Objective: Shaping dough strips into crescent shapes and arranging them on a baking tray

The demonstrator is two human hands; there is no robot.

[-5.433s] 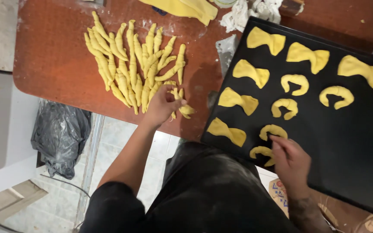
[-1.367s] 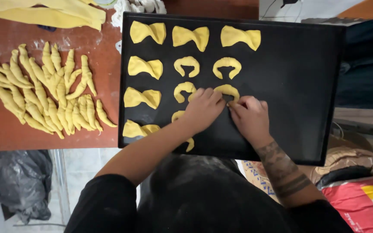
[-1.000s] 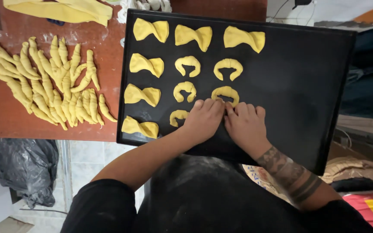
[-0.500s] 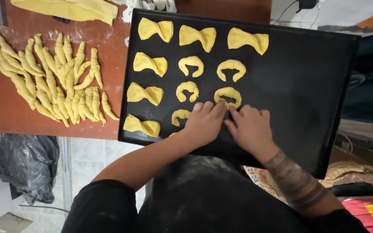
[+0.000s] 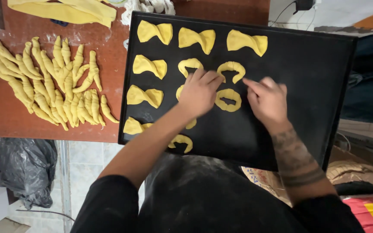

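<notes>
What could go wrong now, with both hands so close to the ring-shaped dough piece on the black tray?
1. The left hand lies over a curved piece and may flatten it.
2. The ring piece sits near a crescent; they might stick.
3. The tray overhangs the table and might tip.

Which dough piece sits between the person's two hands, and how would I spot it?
Find the black baking tray on the red-brown table. In its middle, between the left hand and the right hand, lies a yellow dough ring. Unlike the bow-shaped pieces and open crescents around it, it closes into a full loop.
</notes>
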